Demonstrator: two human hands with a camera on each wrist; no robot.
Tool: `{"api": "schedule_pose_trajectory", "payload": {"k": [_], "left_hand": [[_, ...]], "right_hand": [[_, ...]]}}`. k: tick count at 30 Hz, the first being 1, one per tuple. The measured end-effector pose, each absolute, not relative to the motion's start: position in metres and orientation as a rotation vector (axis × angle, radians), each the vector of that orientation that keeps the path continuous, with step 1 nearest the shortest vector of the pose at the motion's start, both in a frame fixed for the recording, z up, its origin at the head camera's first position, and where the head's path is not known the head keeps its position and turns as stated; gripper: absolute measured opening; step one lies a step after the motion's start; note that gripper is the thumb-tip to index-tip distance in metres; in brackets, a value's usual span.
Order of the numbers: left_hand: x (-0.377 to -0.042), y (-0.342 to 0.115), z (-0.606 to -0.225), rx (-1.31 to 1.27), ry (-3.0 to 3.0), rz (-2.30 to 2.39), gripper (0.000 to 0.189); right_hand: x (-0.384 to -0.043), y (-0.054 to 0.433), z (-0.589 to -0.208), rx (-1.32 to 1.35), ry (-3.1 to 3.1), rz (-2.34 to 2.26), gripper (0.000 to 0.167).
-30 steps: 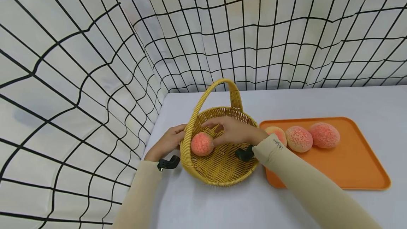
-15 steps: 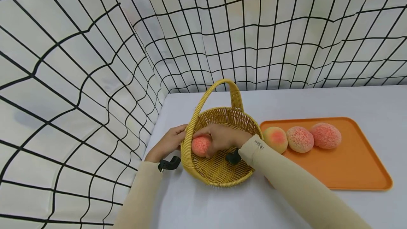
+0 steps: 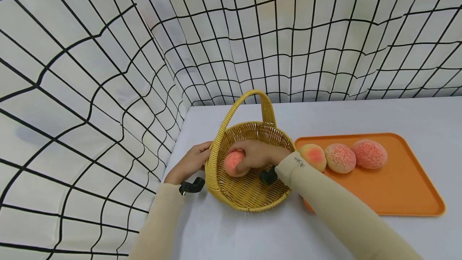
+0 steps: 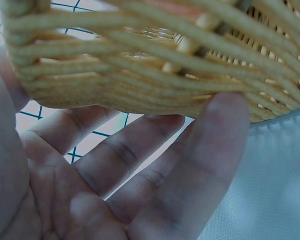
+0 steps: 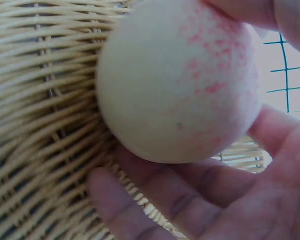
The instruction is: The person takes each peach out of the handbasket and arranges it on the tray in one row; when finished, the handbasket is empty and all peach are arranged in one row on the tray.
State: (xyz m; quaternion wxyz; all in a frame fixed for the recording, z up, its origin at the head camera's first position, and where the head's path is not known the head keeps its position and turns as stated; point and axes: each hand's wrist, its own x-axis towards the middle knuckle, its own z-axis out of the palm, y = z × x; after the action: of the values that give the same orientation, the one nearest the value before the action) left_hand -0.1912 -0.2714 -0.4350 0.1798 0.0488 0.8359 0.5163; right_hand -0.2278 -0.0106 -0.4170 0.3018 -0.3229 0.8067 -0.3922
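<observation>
In the head view a yellow wicker basket point(image 3: 252, 206) with a tall arched handle stands on the white table. Inside it, my right hand point(image 3: 258, 155) grips a pink-and-cream peach point(image 3: 234, 163). The right wrist view shows the thumb and fingers around this peach point(image 5: 174, 85), close against the woven wall. My left hand point(image 3: 193, 161) holds the basket from outside at its left side. In the left wrist view one fingertip point(image 4: 227, 107) touches the weave, while other fingers pass behind the lower edge and their tips are hidden.
On the right lies an orange tray point(image 3: 397, 193). Three peaches sit in a row along its back left: a yellow-pink one point(image 3: 313, 157), a speckled one point(image 3: 340, 158) and a pinker one point(image 3: 369, 154). Black netting point(image 3: 296, 29) over white cloth borders the table's back and left.
My right hand has closed around the peach in the basket and shifted it slightly right, away from the handle side. My left hand and the basket stay nearly where they were.
</observation>
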Motion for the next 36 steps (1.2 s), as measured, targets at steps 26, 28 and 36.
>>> {"api": "schedule_pose_trajectory", "payload": {"k": [26,28,36], "left_hand": [[-0.192,-0.271,-0.435,0.136,2.367,1.453,0.040],[-0.192,-0.271,-0.436,0.133,2.368,1.452,0.040],[-0.192,-0.273,-0.436,0.148,2.360,1.451,0.038]], "right_hand": [[-0.227,0.011,-0.414,-0.921,2.246,-1.034,0.061],[-0.226,0.016,-0.410,-0.927,2.253,-1.038,0.063],[-0.220,0.044,-0.394,-0.892,2.291,-1.097,0.066]]}}
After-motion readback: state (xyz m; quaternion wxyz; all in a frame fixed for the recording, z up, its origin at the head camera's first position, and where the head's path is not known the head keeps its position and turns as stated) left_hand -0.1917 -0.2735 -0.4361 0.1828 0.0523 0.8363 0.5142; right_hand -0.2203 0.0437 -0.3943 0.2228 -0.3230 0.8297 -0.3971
